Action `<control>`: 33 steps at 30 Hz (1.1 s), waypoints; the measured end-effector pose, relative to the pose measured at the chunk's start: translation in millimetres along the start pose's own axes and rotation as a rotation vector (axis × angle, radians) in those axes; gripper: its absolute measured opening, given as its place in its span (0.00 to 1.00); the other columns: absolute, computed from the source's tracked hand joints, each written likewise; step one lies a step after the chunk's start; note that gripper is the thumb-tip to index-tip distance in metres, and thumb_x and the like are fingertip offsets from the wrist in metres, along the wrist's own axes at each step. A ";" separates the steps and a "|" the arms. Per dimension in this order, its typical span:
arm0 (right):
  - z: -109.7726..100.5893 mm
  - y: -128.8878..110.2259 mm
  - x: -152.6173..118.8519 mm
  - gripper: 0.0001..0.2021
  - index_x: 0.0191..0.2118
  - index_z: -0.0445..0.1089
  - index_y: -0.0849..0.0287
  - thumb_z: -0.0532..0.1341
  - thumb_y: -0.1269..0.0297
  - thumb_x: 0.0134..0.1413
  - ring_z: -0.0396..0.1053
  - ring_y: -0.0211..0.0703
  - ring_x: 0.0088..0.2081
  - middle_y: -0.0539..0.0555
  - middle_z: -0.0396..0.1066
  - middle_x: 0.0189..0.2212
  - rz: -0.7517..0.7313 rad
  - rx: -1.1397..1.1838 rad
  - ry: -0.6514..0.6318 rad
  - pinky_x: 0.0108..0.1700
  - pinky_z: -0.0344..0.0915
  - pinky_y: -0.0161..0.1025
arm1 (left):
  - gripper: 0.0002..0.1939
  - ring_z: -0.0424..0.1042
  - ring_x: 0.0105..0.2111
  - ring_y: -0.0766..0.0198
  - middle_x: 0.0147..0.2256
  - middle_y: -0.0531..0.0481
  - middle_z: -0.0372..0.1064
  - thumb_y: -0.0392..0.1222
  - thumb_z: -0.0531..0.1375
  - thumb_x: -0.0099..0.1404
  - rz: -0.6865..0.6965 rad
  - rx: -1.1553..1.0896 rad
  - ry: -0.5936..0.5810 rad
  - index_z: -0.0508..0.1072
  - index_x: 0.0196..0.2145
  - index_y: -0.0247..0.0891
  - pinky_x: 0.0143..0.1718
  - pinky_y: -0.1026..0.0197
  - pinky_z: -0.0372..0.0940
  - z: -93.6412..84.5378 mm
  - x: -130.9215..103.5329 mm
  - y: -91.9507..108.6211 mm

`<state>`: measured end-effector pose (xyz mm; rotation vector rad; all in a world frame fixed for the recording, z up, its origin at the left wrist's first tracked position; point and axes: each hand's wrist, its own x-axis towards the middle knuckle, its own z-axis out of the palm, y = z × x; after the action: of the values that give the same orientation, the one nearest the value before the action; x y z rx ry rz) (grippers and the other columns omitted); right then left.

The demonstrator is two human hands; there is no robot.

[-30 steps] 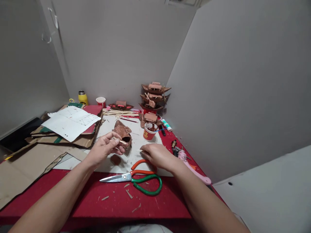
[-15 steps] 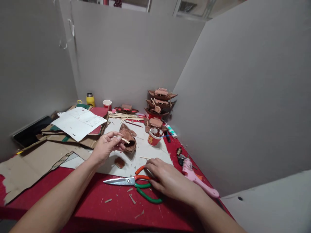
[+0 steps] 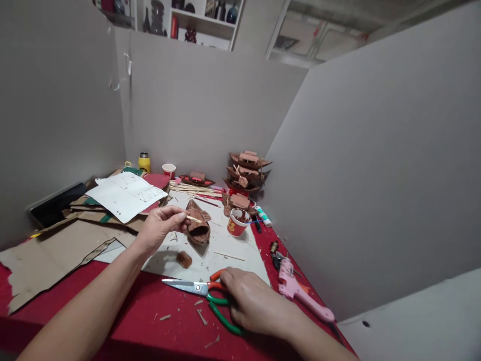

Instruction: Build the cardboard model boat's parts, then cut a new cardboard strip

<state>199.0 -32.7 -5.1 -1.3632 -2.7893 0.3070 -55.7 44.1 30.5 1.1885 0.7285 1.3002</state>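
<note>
Between thumb and fingertips, my left hand (image 3: 162,226) pinches a short pale wooden stick (image 3: 194,219). The stick is held over a brown model boat (image 3: 198,232) with a dark round opening, lying on the white sheet. My right hand (image 3: 251,300) is closed around the handles of the scissors (image 3: 198,287), which have one orange and one green grip. The blades point left and are nearly together, at the table's front part. A small amber-brown block (image 3: 184,259) lies between the boat and the scissors. A thin stick (image 3: 229,255) rests beyond my right hand.
A paper cup with brown contents (image 3: 237,224) stands right of the boat. The pink glue gun (image 3: 296,291) lies along the right edge. Stacked model boats (image 3: 248,173) stand at the back, near loose sticks (image 3: 195,189). Cardboard (image 3: 63,260) and a drawn sheet (image 3: 126,195) cover the left.
My right hand has moved slightly nearer and closed further over the scissors' handles. The left hand still pinches the stick near the boat. The camera view has tilted up.
</note>
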 end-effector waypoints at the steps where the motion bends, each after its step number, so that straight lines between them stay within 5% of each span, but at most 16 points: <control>1: 0.7 0.5 -0.7 0.13 0.38 0.65 0.59 0.58 0.73 0.43 0.66 0.46 0.36 0.56 0.70 0.36 0.007 -0.002 0.003 0.36 0.58 0.38 | 0.11 0.71 0.25 0.69 0.27 0.50 0.75 0.44 0.68 0.54 0.015 -0.005 0.012 0.77 0.31 0.34 0.30 0.65 0.69 -1.1 -0.5 2.6; 9: -4.4 4.3 -8.0 0.06 0.29 0.57 0.56 0.57 0.67 0.53 0.53 0.36 0.25 0.45 0.60 0.22 0.056 0.307 0.175 0.27 0.51 0.34 | 0.15 0.72 0.23 0.68 0.26 0.51 0.75 0.49 0.67 0.55 0.113 -0.017 0.101 0.71 0.29 0.35 0.29 0.65 0.68 -8.5 -3.1 20.9; 16: -15.8 3.4 18.9 0.13 0.30 0.60 0.57 0.64 0.56 0.52 0.59 0.36 0.26 0.45 0.59 0.23 0.116 0.818 0.486 0.29 0.58 0.34 | 0.15 0.72 0.23 0.69 0.25 0.51 0.75 0.50 0.66 0.57 0.081 0.077 -0.009 0.70 0.28 0.35 0.28 0.66 0.67 -2.2 -5.2 18.1; 22: -3.2 -23.8 52.9 0.21 0.33 0.60 0.58 0.68 0.50 0.45 0.66 0.36 0.23 0.51 0.70 0.31 0.129 1.418 0.531 0.26 0.65 0.35 | 0.17 0.69 0.21 0.70 0.23 0.51 0.73 0.52 0.65 0.57 -0.073 0.159 -0.180 0.69 0.27 0.34 0.25 0.67 0.64 16.3 -13.0 -9.4; 27: 5.7 -28.5 52.5 0.21 0.33 0.59 0.57 0.70 0.53 0.44 0.68 0.37 0.22 0.46 0.68 0.22 0.147 1.527 0.516 0.26 0.65 0.34 | 0.18 0.66 0.19 0.70 0.22 0.52 0.71 0.54 0.64 0.58 -0.165 0.180 -0.228 0.69 0.28 0.35 0.20 0.69 0.59 28.7 -21.5 -24.3; 33: 3.2 -26.8 43.8 0.20 0.34 0.61 0.58 0.69 0.52 0.45 0.68 0.35 0.22 0.47 0.70 0.24 0.154 1.610 0.484 0.25 0.64 0.32 | 0.17 0.68 0.21 0.70 0.25 0.50 0.74 0.52 0.66 0.56 -0.230 0.110 -0.198 0.71 0.31 0.35 0.21 0.69 0.58 34.6 -24.2 -20.8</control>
<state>150.6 -15.0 -6.1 -0.8805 -1.1870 1.4724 -21.4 15.3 16.1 1.2614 0.7745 0.9482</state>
